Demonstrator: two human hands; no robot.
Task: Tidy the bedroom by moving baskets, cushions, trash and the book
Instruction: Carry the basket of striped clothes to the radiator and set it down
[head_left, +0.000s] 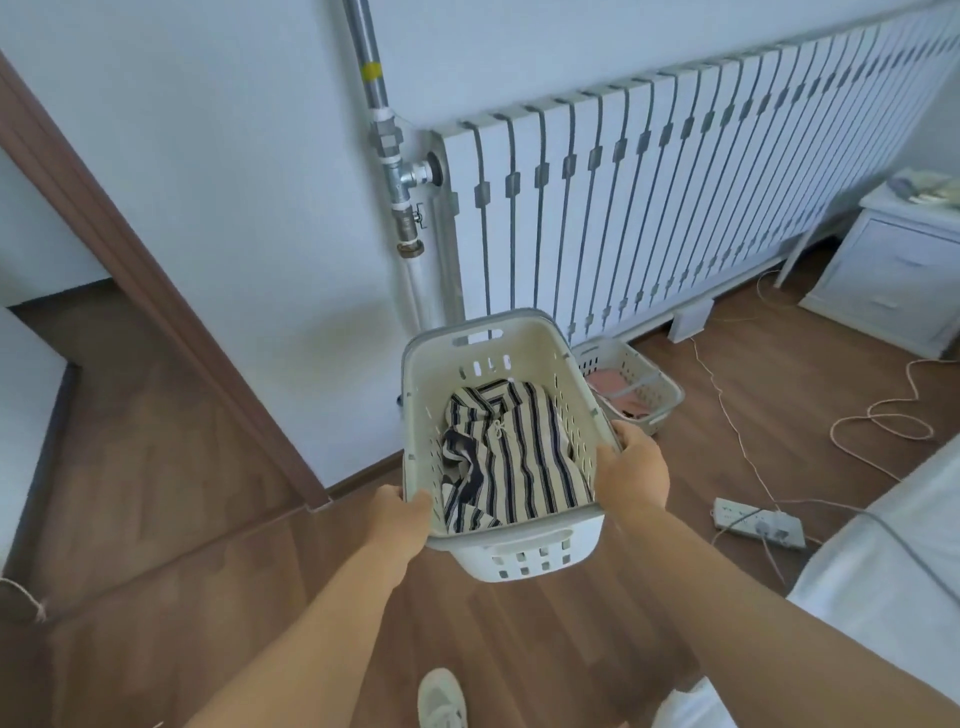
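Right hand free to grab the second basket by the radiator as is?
Probably not. The right hand grips the rim of the carried basket, as does the left hand. The second basket sits on the floor beyond, unobstructed, but both hands are occupied.

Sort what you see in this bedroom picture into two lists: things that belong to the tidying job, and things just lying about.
Part of the job:
- cream plastic basket holding striped cloth, gripped by the left hand and right hand
- second cream basket with pink cloth, on the floor by the radiator

Just lying about:
- white power strip
- pale cord
- white bedside cabinet
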